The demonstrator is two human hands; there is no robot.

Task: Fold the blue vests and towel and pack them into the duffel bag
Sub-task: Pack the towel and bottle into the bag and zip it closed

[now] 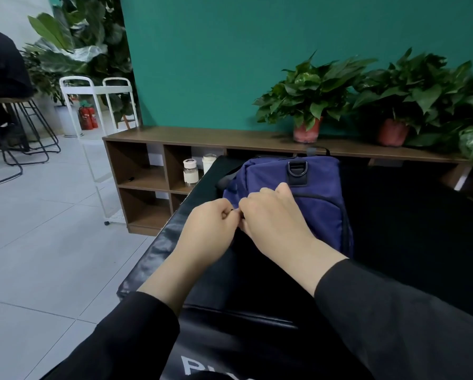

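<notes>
We see one blue duffel bag (pixel 298 193) lying on the black padded bench (pixel 394 229), its near end toward us. Both hands meet at that near end. The left hand (pixel 210 226) is curled, thumb and fingers pinched on something small and dark at the bag's edge, probably a zipper pull, though it is too small to be sure. The right hand (pixel 273 218) rests on the fabric with fingers bent down onto it; we judge it braces the bag so the pull can travel. No vests or towel are visible, so we take them to be already inside, or out of frame.

Count: one bag, two hands, two potted plants (pixel 309 94) in red pots on the wooden shelf unit (pixel 202 138), two small jars (pixel 190 171) in one cubby, and one white cart (pixel 98 105).
</notes>
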